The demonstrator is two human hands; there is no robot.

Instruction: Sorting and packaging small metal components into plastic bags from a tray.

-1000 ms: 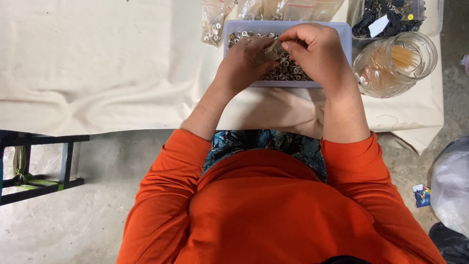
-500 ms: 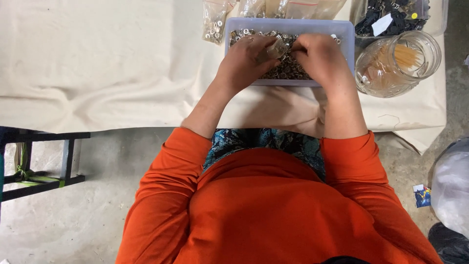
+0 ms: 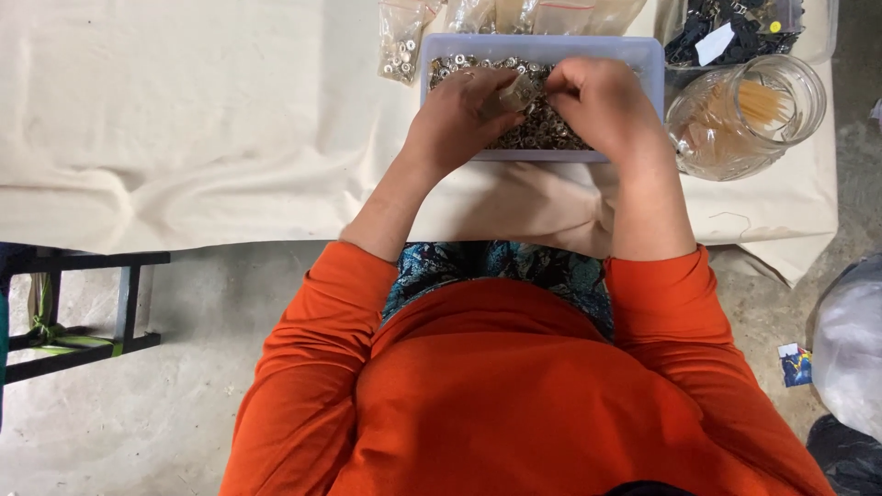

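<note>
Both hands meet over the middle of a shallow tray. The left hand [image 3: 464, 115] is closed in a grip on a small pale piece [image 3: 517, 92], pinched between thumb and fingertips; what that piece is cannot be told at this size. The right hand [image 3: 597, 101] is curled shut right against it, its fingertips touching the same piece from the other side, though the back of the hand hides whether it grips it too.

Under the hands lies the tray [image 3: 643, 57], a pale blue plastic box standing on the counter, filled with a heap of small silver metal rings [image 3: 542, 133]. Both wrists rest across its near rim.

Just right of the tray stands a clear glass jar [image 3: 744, 115], tilted on its side, with thin yellowish sticks inside. Behind the jar sits a container of dark parts [image 3: 735, 23]. Left of the tray's far corner lies a small clear bag [image 3: 401, 41] with more silver rings in it, and further clear bags line the far edge.

The counter is covered with a cream cloth [image 3: 184, 119], creased near its front edge. The person wears orange sleeves [image 3: 303, 367]. On the concrete floor at left stands a dark metal frame [image 3: 83, 303].
</note>
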